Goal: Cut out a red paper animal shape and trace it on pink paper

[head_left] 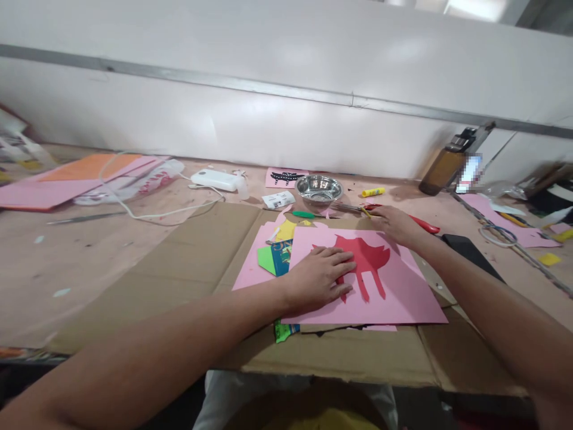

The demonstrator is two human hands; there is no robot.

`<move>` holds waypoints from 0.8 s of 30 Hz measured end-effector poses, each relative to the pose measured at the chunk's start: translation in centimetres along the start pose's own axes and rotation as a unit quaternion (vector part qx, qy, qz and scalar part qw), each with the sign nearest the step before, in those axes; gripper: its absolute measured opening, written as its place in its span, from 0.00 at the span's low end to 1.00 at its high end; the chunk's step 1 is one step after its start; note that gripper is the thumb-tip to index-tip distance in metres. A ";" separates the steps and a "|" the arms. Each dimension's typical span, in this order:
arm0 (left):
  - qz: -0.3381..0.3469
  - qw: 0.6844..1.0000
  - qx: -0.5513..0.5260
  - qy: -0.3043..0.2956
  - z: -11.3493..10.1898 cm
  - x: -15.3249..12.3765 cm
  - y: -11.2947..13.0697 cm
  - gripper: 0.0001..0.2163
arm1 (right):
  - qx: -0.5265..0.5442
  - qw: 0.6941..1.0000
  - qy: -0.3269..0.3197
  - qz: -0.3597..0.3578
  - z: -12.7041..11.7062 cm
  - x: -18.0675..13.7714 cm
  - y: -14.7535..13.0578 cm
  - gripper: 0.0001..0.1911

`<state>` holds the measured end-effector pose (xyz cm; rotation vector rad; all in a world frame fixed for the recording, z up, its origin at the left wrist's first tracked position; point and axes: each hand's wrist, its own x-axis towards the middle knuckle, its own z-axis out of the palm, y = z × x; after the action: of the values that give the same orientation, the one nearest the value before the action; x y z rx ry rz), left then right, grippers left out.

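My left hand lies flat on a red paper cutout with a jagged top edge and several leg-like strips. The cutout rests on a pink paper sheet, and my palm covers its left part. My right hand reaches past the sheet's far edge with fingers drawn together. By its fingertips are a slim metal tool, a bit of red and a thin yellow piece; what the fingers hold is unclear. A red handle shows just beyond the hand.
Cardboard lies under the papers. Behind stand a steel bowl, a yellow glue stick and a brown bottle. A black phone-like slab lies right. Leftward are a white cable and coloured sheets. A white wall rises behind.
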<state>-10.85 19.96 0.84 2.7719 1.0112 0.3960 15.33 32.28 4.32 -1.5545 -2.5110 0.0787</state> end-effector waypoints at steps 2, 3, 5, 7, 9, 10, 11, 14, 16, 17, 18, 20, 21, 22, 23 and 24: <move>0.000 1.000 -0.001 -0.004 0.0 0.0 0.0 0.21 | -0.050 0.998 -0.002 0.028 0.9 -2.4 0.8 0.23; -0.001 1.000 -0.002 -0.003 0.0 0.0 0.0 0.22 | -0.073 0.997 -0.003 0.030 1.4 -3.5 0.9 0.24; 0.002 1.000 -0.006 -0.001 0.0 0.0 -0.1 0.21 | -0.101 0.994 0.012 0.029 2.3 -5.6 0.5 0.27; 0.010 1.000 -0.011 0.003 0.1 -0.1 -0.2 0.20 | -0.096 0.995 0.011 0.022 2.9 -6.9 -0.1 0.28; 0.014 1.000 -0.016 0.009 0.3 -0.2 -0.4 0.20 | -0.060 0.998 0.008 0.014 2.9 -7.3 -0.6 0.28; 0.013 1.000 -0.018 0.014 0.3 -0.2 -0.4 0.19 | -0.034 0.999 0.009 0.011 2.7 -7.3 -0.6 0.27; 0.012 1.000 -0.021 0.018 0.3 -0.2 -0.5 0.19 | -0.009 1.000 0.013 0.010 2.5 -7.0 -0.4 0.26; 0.013 0.999 -0.028 0.021 0.2 -0.3 -0.5 0.18 | 0.018 0.998 0.053 0.034 1.6 -5.3 1.0 0.23; 0.012 0.999 -0.031 0.019 0.0 -0.4 -0.3 0.17 | -0.020 0.993 0.086 0.073 1.2 -3.7 2.2 0.21; 0.010 0.999 -0.032 0.019 -0.1 -0.4 -0.3 0.17 | -0.031 0.993 0.081 0.077 1.1 -2.8 2.7 0.21; 0.009 0.999 -0.033 0.019 -0.2 -0.4 -0.2 0.17 | -0.038 0.994 0.067 0.073 1.0 -2.0 3.1 0.21; 0.007 0.999 -0.035 0.019 -0.3 -0.4 -0.1 0.17 | -0.051 0.997 0.018 0.053 1.1 -0.5 3.4 0.22; 0.007 0.999 -0.036 0.019 -0.3 -0.4 -0.1 0.17 | -0.059 0.997 0.001 0.047 1.1 0.1 3.4 0.21; 0.008 0.999 -0.038 0.019 -0.3 -0.4 -0.1 0.17 | -0.069 0.997 -0.012 0.045 1.1 0.7 3.3 0.21; 0.009 0.999 -0.040 0.019 -0.3 -0.4 -0.1 0.17 | -0.080 0.995 -0.018 0.047 0.9 1.2 3.3 0.20; 0.011 0.999 -0.042 0.021 -0.3 -0.4 -0.1 0.17 | -0.092 0.994 -0.020 0.052 0.6 1.8 3.3 0.19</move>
<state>-11.29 19.85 1.00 2.7131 0.9523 0.4891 17.37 35.39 3.50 -1.7709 -2.5269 -0.1121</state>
